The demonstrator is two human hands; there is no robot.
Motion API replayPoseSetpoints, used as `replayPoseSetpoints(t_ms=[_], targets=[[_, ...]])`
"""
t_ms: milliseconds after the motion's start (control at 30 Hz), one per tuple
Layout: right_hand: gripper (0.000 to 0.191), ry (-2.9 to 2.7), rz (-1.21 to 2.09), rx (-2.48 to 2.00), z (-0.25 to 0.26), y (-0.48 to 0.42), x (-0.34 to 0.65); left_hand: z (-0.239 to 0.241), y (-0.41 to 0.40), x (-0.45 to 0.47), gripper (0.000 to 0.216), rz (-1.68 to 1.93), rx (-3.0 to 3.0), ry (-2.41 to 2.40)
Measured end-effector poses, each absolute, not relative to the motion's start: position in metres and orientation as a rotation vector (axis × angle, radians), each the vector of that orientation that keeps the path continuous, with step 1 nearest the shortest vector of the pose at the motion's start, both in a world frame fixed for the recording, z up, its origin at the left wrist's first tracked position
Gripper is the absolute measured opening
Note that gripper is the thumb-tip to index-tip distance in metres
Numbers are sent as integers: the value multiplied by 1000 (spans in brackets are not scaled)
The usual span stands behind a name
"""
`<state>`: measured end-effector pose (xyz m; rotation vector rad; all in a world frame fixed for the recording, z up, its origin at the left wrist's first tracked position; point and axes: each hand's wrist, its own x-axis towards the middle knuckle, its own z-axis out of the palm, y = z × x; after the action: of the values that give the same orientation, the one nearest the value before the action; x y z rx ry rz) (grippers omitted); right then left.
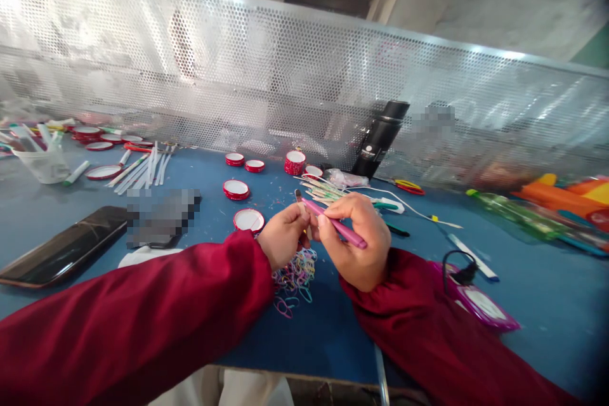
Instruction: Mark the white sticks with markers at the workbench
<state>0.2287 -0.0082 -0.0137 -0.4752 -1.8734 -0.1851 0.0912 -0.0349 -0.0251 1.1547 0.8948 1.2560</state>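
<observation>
My right hand [359, 244] is closed round a purple pen [351, 233], held slantwise with one end pointing toward my left hand. Closed as well, my left hand [281, 238] pinches a small piece with a pale part and a dark brown top [298, 194]; its kind is too small and covered to make out. The pen's end is close to this piece, though whether they touch I cannot tell. Beneath both hands lies a pile of coloured rubber bands [297, 276] on the blue table [304, 336].
Red-rimmed round lids [248, 220] and pale sticks [320, 189] lie beyond my hands. A black bottle [380, 143] leans by the perforated metal panel [266, 70]. Phones [66, 244] lie left, near a cup of markers [42, 165]. A purple packet [485, 306] lies right.
</observation>
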Motion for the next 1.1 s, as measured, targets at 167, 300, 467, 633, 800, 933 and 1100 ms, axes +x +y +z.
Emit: replayPoseSetpoints(t_ms=[167, 300, 467, 633, 800, 933, 1100], targets=[[17, -1820, -175, -520, -15, -7, 232, -25, -36, 89, 21, 1250, 1172, 882], [19, -1868, -153, -437, -15, -9, 230, -26, -35, 89, 22, 1262, 1192, 880], [15, -1895, -140, -450, -15, -10, 227, -25, -35, 91, 22, 1265, 1165, 910], [15, -1856, -209, -500, -15, -7, 230, -24, -35, 90, 22, 1251, 1136, 898], [18, -1846, -179, -482, -15, -9, 230, -23, -36, 90, 22, 1255, 1148, 888], [18, -1883, -174, -431, -15, -12, 227, -21, -37, 91, 22, 1276, 1153, 903], [16, -1885, -201, -461, -14, -12, 226, -23, -37, 92, 21, 1271, 1131, 919]])
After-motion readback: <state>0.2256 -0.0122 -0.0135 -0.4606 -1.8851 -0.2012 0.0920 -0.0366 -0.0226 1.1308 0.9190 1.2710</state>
